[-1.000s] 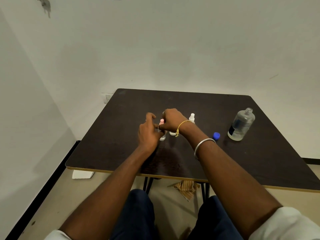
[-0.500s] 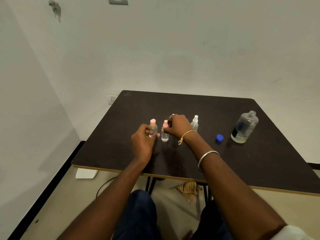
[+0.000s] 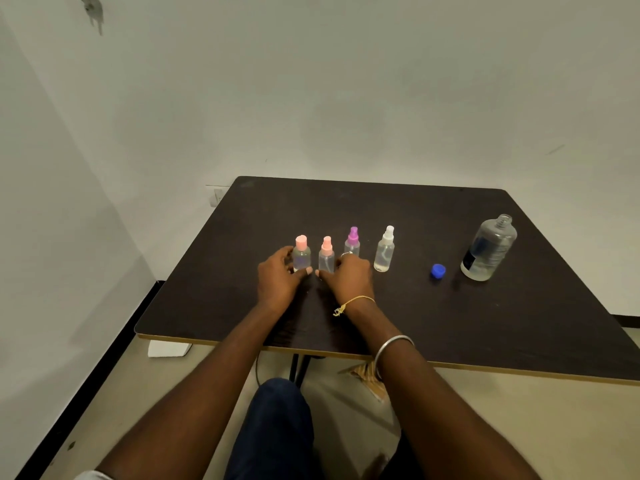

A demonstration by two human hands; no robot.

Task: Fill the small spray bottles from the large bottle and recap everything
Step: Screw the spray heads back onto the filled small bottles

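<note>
Head view: the pink-capped bottle (image 3: 300, 253), farthest left of the large bottle (image 3: 490, 249), stands upright with the left hand (image 3: 280, 279) curling thumb and fingers round its base. The right hand (image 3: 349, 278) curls round the pink-nozzled bottle (image 3: 326, 258) next along. Closer to the large bottle, the purple-topped bottle (image 3: 352, 241) and white-topped bottle (image 3: 385, 250) stand free, and the blue cap (image 3: 438, 271) lies just left of the large bottle, which stands uncapped on the dark table (image 3: 519, 323).
</note>
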